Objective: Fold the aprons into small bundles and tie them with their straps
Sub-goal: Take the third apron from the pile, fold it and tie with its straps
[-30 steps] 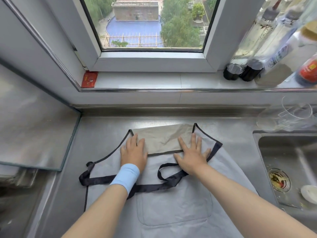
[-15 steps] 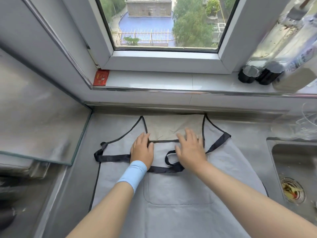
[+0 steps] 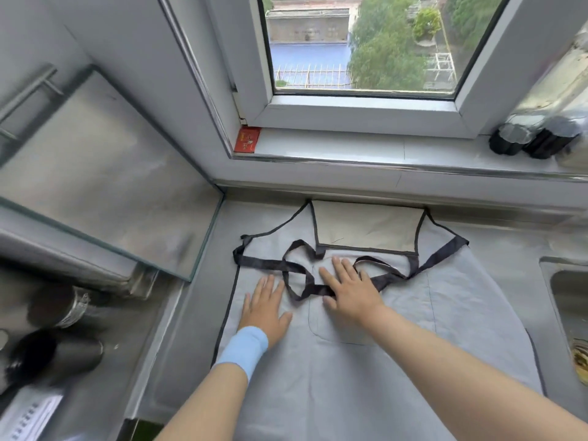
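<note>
Head view showing grey apron [image 3: 350, 393] lying flat on steel counter [image 3: 509, 249] below window [image 3: 359, 43], bib [image 3: 366, 227] folded down. Pressing left hand [image 3: 265, 308] flat on cloth, gripping nothing. Laying right hand [image 3: 351, 289] open across tangled dark straps [image 3: 264, 262], pinching nothing. Judging fabric light, limp, crease-prone; favouring side hems for folding, strap ends for tying.

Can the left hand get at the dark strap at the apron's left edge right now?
Probably yes: the left hand lies flat on the apron, holding nothing, with only bare cloth between it and that strap. The right hand rests on the strap further along, which may limit pulling it.
</note>
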Action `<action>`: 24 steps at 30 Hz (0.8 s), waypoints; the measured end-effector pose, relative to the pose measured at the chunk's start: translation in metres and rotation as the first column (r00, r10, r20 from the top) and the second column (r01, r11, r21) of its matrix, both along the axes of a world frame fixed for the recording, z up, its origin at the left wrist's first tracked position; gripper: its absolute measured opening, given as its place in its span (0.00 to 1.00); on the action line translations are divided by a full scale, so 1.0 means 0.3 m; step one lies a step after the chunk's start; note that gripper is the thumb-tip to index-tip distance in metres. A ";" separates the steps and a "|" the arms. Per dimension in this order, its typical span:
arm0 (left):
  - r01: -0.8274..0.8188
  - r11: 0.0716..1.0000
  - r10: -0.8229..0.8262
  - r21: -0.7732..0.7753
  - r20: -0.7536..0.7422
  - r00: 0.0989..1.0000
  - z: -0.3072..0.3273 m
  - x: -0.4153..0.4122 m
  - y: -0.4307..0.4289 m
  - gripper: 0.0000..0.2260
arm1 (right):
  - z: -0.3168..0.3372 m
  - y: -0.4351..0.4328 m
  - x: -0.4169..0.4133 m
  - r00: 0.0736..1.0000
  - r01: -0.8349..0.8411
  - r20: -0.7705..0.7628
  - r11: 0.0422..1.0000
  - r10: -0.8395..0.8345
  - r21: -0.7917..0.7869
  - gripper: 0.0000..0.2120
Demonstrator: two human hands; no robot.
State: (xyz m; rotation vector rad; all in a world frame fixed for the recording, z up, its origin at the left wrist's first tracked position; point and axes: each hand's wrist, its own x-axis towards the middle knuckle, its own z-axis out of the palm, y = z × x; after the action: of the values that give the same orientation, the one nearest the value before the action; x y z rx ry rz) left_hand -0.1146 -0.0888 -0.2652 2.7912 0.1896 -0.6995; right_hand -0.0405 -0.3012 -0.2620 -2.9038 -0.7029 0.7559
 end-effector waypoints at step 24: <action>-0.554 0.758 0.557 -0.345 -0.100 0.824 0.091 -0.321 0.311 0.15 | 0.057 0.204 -0.654 0.973 0.232 -0.006 0.972 -0.232 -0.019 0.32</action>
State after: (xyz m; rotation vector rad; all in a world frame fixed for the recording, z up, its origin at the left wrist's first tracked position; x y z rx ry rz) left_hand -0.2110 0.0045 -0.2380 2.2041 0.7736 -0.5011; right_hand -0.2368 -0.2401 -0.2450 -2.9259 -0.3465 0.7489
